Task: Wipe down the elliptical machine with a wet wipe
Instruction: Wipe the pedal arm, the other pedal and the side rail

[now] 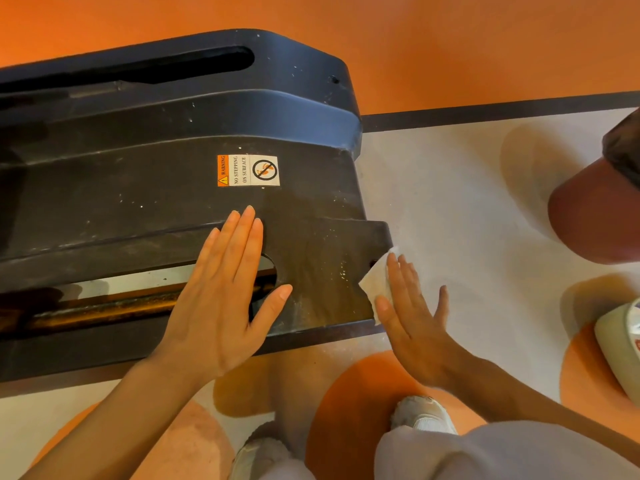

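Two hands work at the rear end of the elliptical machine (145, 174), whose black moulded plastic base cover fills the upper left of the view and stands on a floor (450, 188) of pale grey patterned with orange circles. The cover is matt, rounded at the corners, flecked with pale specks and dust, and has a long slot near each long edge; the nearer slot shows a worn metal rail (104, 308) inside. The left hand (221, 306) lies flat on the cover, released, fingers straight and together, thumb spread toward the right, palm over the rounded end of the nearer slot. The right hand (408, 317) is also flat and unclenched, fingers extended, pressing the wet wipe (375, 284) against the end face of the cover at its near right corner. The wipe is white, crumpled, and shows beyond the fingers on the left side. A dark red bin (595, 216) with a black liner stands at the right edge; its contents are not visible. A white container (620, 344) lies below it, partly out of view. A small rectangular warning label (248, 170) is stuck on the cover's top surface.
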{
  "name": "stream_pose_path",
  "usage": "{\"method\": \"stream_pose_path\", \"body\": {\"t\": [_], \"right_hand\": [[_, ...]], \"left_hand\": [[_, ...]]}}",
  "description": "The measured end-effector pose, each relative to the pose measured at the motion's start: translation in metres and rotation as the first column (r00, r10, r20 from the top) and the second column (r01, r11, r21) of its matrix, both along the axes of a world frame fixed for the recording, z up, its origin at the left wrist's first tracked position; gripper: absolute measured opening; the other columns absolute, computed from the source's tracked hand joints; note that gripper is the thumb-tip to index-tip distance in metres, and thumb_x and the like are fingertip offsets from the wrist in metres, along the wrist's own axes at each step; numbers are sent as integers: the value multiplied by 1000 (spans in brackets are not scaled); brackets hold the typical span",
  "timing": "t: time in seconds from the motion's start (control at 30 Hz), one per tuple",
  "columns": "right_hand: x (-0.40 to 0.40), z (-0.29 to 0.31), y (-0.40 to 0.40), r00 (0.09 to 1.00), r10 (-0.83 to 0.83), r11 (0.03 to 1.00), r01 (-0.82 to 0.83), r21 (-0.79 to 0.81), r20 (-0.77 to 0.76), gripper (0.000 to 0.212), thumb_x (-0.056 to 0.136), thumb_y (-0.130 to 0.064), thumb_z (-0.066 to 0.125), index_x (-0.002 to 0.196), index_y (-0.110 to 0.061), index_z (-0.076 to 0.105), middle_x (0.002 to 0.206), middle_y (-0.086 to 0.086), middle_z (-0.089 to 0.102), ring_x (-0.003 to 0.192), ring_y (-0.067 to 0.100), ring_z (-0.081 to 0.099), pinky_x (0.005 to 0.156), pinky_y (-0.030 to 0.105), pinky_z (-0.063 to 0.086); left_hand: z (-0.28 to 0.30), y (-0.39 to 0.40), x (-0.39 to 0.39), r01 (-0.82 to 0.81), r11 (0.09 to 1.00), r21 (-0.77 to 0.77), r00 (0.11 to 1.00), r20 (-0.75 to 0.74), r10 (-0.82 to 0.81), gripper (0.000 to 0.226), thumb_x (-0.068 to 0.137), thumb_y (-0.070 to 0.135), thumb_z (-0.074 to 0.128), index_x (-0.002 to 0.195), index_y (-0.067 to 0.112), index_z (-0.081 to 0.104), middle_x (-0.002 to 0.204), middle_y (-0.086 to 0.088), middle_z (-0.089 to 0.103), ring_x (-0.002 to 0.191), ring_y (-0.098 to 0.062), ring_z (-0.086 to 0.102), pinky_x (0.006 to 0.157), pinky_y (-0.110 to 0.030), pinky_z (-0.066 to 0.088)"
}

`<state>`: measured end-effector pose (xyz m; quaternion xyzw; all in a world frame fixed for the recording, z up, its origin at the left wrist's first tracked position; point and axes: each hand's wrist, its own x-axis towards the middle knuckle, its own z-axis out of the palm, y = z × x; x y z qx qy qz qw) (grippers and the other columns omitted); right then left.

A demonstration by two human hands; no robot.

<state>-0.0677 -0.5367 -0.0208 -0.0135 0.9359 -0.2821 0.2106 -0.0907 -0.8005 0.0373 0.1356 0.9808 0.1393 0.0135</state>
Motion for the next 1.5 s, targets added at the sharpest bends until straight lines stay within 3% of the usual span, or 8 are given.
{"method": "stream_pose_path", "body": {"t": [0.23, 0.37, 0.5, 0.67, 1.03, 1.17, 1.3, 1.5], "right_hand": [[-33, -3, -9, 998, -22, 1000, 21, -3, -63, 77, 67, -87, -20, 136, -54, -28, 156, -20, -30, 148, 10, -22, 111, 42, -29], [-77, 4, -23, 992, 17, 999, -10, 54, -128, 61, 84, -69, -5, 141, -51, -19, 160, -13, -24, 149, 14, -20, 115, 47, -23], [-62, 11, -32, 945, 197, 977, -168, 130, -262, 63, 87, -72, -15, 146, -51, -19, 161, -13, -22, 149, 18, -22, 114, 48, -25], [-9, 16, -33, 844, 364, 931, -334, 145, -393, 55, 104, -55, 3, 155, -38, -6, 166, -2, 3, 152, 27, 1, 119, 57, -4], [-8, 16, -34, 774, 455, 890, -377, 257, -439, 60, 104, -56, 12, 157, -28, 11, 164, 2, 17, 151, 27, 9, 120, 52, -3], [-21, 26, -54, 752, 483, 875, -417, 244, -449, 59, 104, -53, 12, 157, -28, 7, 166, 1, 7, 152, 25, -1, 119, 52, -7], [-19, 27, -73, 731, 484, 875, -419, 243, -481, 57, 105, -49, 11, 157, -26, 8, 165, 1, 9, 152, 27, 4, 119, 56, -2], [-1, 16, -55, 629, 592, 806, -442, 394, -504, 59, 104, -52, 15, 156, -25, 12, 164, 2, 11, 151, 28, 7, 119, 58, 0]], "left_hand": [[1, 0, 1, 6, 1000, -7, 1000, -3, -6, 78, 101, 62, 21, 158, 9, 16, 166, -6, 9, 154, -19, 4, 124, -32, 0], [1, 0, 1, 0, 1000, -2, 1000, -7, 0, 78, 101, 63, 22, 158, 10, 15, 166, -5, 8, 153, -18, 3, 124, -29, -2], [2, 0, 1, 1, 1000, -5, 1000, -8, -1, 78, 101, 62, 22, 158, 10, 15, 166, -5, 8, 153, -17, 3, 124, -28, -3], [1, -1, 0, 4, 1000, 0, 1000, -4, -4, 78, 101, 62, 23, 158, 10, 15, 166, -5, 7, 153, -16, 1, 123, -27, -4], [-1, -1, 0, 2, 1000, 5, 1000, -9, -1, 76, 102, 62, 20, 158, 11, 13, 166, -5, 6, 153, -16, 1, 123, -26, -5], [1, -2, 2, 13, 999, 43, 1000, -8, -13, 70, 104, 56, 14, 157, 11, 10, 166, -6, 6, 153, -16, 1, 123, -27, -4], [2, -3, 2, 14, 997, 80, 1000, -3, -14, 68, 105, 55, 8, 156, 9, 11, 165, -8, 8, 153, -17, 3, 124, -29, -1], [2, -4, 3, 13, 997, 74, 1000, 24, -14, 68, 104, 57, 9, 156, 13, 8, 166, -5, 5, 153, -11, -2, 122, -24, -5]]}}
